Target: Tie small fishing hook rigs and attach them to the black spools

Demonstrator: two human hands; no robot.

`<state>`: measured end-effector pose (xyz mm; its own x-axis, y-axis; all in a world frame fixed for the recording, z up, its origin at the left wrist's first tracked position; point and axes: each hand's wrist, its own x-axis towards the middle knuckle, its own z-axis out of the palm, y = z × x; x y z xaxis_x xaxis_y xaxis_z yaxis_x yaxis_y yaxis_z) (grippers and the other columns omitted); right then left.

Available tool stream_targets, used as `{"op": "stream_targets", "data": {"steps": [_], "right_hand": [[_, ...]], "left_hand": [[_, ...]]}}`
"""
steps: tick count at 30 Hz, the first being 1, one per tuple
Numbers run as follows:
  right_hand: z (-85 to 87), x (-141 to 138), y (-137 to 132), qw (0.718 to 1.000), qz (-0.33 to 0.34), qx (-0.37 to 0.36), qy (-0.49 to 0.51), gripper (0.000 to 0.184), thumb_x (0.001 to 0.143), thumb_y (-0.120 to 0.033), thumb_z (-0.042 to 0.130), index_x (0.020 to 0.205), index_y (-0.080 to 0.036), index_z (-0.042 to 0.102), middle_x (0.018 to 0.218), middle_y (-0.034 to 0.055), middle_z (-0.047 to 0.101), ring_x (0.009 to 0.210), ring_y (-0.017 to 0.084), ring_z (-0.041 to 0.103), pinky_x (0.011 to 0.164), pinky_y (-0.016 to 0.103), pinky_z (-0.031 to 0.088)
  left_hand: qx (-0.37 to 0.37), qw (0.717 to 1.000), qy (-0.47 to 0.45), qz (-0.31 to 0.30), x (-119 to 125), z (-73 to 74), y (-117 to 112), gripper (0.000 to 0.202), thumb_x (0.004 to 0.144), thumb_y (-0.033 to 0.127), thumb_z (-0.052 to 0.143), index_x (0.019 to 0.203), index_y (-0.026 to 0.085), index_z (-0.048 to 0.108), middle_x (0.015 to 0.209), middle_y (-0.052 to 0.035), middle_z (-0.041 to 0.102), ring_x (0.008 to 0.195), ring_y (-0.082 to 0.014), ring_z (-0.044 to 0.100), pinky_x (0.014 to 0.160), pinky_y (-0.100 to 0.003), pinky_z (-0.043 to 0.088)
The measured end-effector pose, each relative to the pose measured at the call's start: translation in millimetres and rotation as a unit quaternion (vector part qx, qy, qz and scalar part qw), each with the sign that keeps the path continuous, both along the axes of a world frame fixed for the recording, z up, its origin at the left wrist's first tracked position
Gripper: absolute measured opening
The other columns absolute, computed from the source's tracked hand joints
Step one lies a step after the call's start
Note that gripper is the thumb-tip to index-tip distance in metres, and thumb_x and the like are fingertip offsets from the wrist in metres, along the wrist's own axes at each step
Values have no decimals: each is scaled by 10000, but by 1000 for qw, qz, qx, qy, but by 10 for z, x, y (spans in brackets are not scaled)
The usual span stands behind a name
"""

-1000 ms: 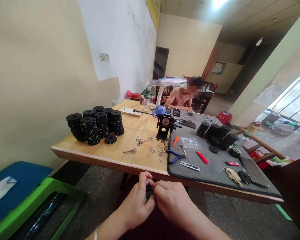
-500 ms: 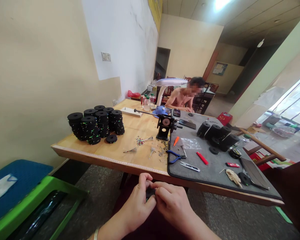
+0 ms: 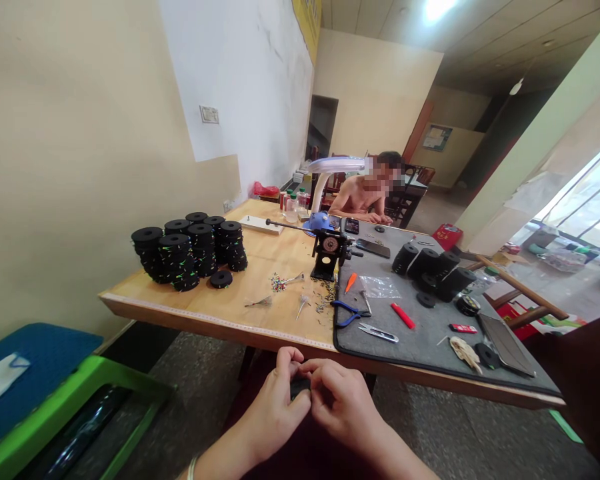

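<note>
Just in front of the table edge, my left hand (image 3: pixel 274 408) is closed around a black foam spool (image 3: pixel 300 387), mostly covered by the fingers. Thumb and forefinger bent together, my right hand (image 3: pixel 344 401) meets it at the spool's right side; whatever it pinches is too small or hidden to name. Beyond the hands lie a pair of spring snips (image 3: pixel 379 333), blue-handled pliers (image 3: pixel 349 314) and a red stick-like tool (image 3: pixel 403 316). Small coloured beads (image 3: pixel 279 283) and thin wire-like bundles are scattered on the wood.
Stacked black spools with coloured bits (image 3: pixel 176 263) stand at the table's left. A black clamp-like winding device (image 3: pixel 326 255) and a lamp (image 3: pixel 320 220) are mid-table. Plain black spools (image 3: pixel 425 263) sit on the grey mat (image 3: pixel 420 353). Across the table sits another person (image 3: pixel 363 193).
My right hand has shifted slightly, its fingers a little more lifted and apart from the left thumb. The left hand still grips the spool. The view has moved a touch.
</note>
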<state>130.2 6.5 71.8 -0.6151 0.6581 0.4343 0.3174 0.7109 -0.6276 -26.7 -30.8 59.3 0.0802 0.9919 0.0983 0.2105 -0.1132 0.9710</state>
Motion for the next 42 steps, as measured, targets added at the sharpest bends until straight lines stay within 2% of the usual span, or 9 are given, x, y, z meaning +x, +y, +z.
{"op": "stream_targets", "data": {"steps": [4, 8, 13, 17, 24, 32, 37, 42], "right_hand": [[51, -1, 39, 998, 10, -56, 33, 199, 693, -27, 480, 733, -221, 501, 1008, 42, 710, 891, 146, 666, 752, 229, 506], [117, 6, 104, 994, 5, -101, 44, 193, 672, -17, 478, 684, -210, 494, 894, 25, 717, 811, 139, 658, 721, 221, 494], [87, 27, 120, 990, -1, -131, 48, 187, 690, -13, 479, 683, -197, 517, 843, 8, 717, 779, 128, 654, 714, 209, 479], [24, 39, 84, 993, -16, -109, 42, 175, 717, -27, 490, 713, -194, 544, 869, 6, 715, 778, 124, 650, 710, 204, 470], [-41, 25, 32, 996, -52, -69, 13, 151, 729, -67, 487, 763, -202, 547, 776, 7, 684, 599, 114, 589, 570, 195, 454], [-120, -38, -40, 997, -63, 25, 29, 161, 780, -69, 443, 778, -213, 513, 906, 67, 696, 793, 157, 664, 677, 227, 515], [-162, -93, -66, 996, -66, 38, 53, 171, 808, -73, 444, 839, -216, 532, 922, 71, 700, 832, 163, 676, 717, 240, 541], [-178, -131, -91, 994, -67, 57, 68, 191, 801, -63, 445, 853, -222, 537, 921, 65, 706, 829, 162, 682, 714, 242, 550]], "left_hand": [[-2, 1000, -12, 0, -6, 20, 12, 270, 735, 104, 480, 942, 231, 361, 877, -17, 604, 865, -202, 579, 817, -336, 417], [-10, 1000, -23, -12, -13, 59, 28, 258, 732, 113, 475, 933, 230, 364, 872, -18, 610, 863, -200, 572, 812, -339, 407], [-42, 997, -64, -24, -35, 35, 47, 261, 725, 143, 478, 943, 228, 363, 870, -16, 612, 860, -190, 555, 804, -335, 393], [-61, 991, -117, -30, -46, -15, 60, 260, 736, 190, 476, 965, 223, 357, 902, -26, 602, 890, -189, 543, 817, -337, 388], [-66, 984, -162, -22, -33, -60, 66, 260, 732, 189, 486, 959, 232, 368, 888, -11, 593, 881, -181, 546, 809, -324, 388], [-106, 964, -245, 12, 19, -149, 77, 223, 746, 223, 535, 928, 234, 406, 897, -3, 607, 838, -166, 564, 747, -299, 419], [-98, 957, -269, 38, 70, -181, 96, 200, 814, 328, 582, 881, 219, 428, 794, 11, 595, 778, -155, 569, 734, -292, 433], [-78, 954, -282, 70, 95, -223, 99, 194, 776, 293, 609, 844, 215, 444, 729, 31, 583, 713, -144, 556, 704, -282, 439]]}}
